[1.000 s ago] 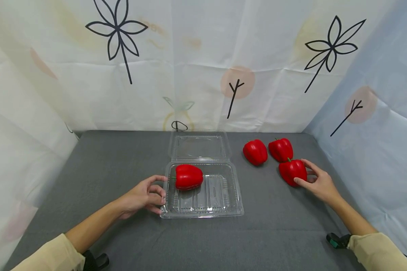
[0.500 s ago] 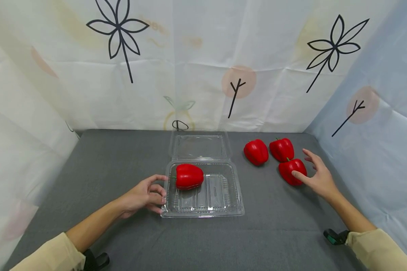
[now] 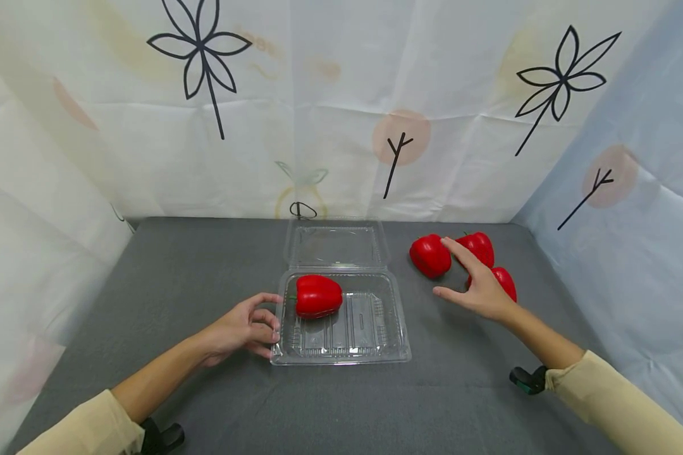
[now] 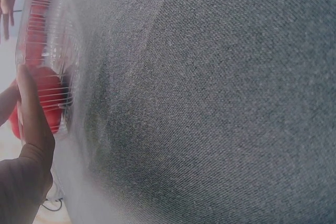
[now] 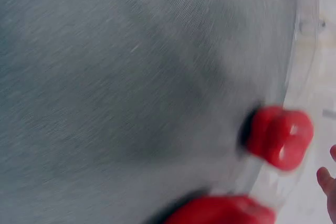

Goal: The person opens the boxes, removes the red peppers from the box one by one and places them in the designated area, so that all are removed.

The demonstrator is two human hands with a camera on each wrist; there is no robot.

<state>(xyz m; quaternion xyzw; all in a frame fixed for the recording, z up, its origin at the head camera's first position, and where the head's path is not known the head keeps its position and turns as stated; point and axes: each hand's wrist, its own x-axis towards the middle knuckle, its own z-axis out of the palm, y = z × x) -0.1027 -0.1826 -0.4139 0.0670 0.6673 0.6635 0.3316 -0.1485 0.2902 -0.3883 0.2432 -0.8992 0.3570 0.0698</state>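
A clear plastic clamshell container [image 3: 370,332] lies open on the grey cloth, with one red bell pepper [image 3: 318,296] in its left part. My left hand [image 3: 243,332] holds the container's left edge; in the left wrist view, fingers [image 4: 34,114] lie along its ribbed wall. My right hand [image 3: 480,287] hovers with thumb and fingers spread, holding nothing. Nearest its fingertips sits the left loose bell pepper [image 3: 429,256]. Partly hidden behind the hand are the back bell pepper [image 3: 479,245] and the front bell pepper [image 3: 506,283].
The container's clear lid [image 3: 336,246] lies folded back toward the rear curtain [image 3: 330,126]. Grey cloth [image 3: 341,411] covers the table. A pale blue curtain [image 3: 649,265] borders the right side.
My right hand has let go of the front bell pepper and moved left, over toward the left loose pepper. The left hand and container have stayed in place.
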